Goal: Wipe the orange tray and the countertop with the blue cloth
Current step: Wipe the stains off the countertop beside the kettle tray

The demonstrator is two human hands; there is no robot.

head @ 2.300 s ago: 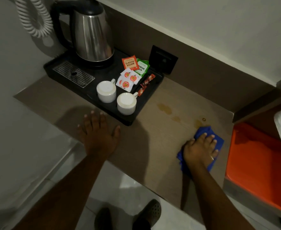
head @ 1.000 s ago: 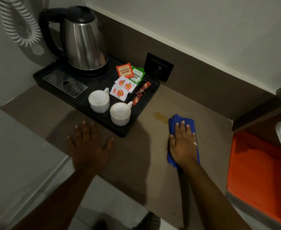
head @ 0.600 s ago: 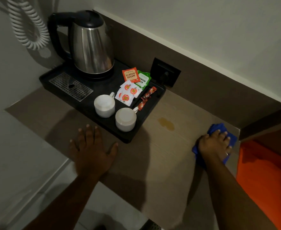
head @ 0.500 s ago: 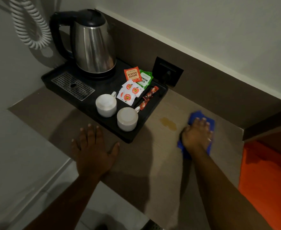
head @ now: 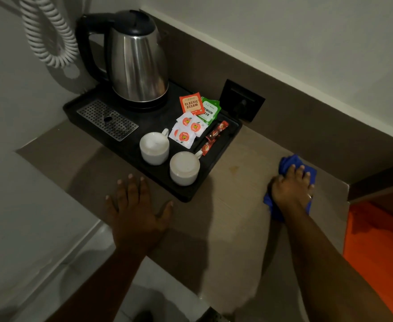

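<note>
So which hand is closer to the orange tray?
The right hand. It presses the blue cloth on the countertop just left of the orange tray. The left hand lies flat farther left, by the black tray.

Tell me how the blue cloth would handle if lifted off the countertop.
Probably floppy: the blue cloth lies bunched and creased under the right hand. Likely light, being thin fabric. It should slide easily on the smooth countertop, not roll.

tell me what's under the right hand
A crumpled blue cloth lies under the right hand, pressed on the beige countertop. The cloth's middle and the counter beneath it are hidden.
</note>
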